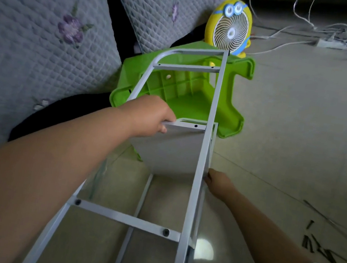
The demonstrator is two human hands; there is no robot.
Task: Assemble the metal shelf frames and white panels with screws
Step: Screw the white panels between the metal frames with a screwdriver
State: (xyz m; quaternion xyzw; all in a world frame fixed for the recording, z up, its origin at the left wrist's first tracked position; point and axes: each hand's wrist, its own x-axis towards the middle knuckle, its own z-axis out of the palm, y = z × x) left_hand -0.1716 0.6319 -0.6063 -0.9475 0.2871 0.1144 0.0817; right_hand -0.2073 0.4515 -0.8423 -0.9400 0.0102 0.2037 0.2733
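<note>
A white metal shelf frame (206,136) stands in front of me, its rails running from the bottom of the view up to a curved top end. A white panel (174,151) sits between the side rails at mid height. My left hand (150,116) grips the panel's upper left edge by the left rail, fingers curled over it. My right hand (218,184) holds the panel's lower right corner at the right rail. Two dark screws (166,232) sit in the lower crossbar. Loose dark screws (317,247) lie on the floor at the right.
A green plastic stool (234,109) lies overturned behind the frame, with a yellow cartoon fan (231,27) beyond it. A grey quilted sofa (36,32) fills the left. White cables and a power strip (332,43) lie on the tiled floor at the top right.
</note>
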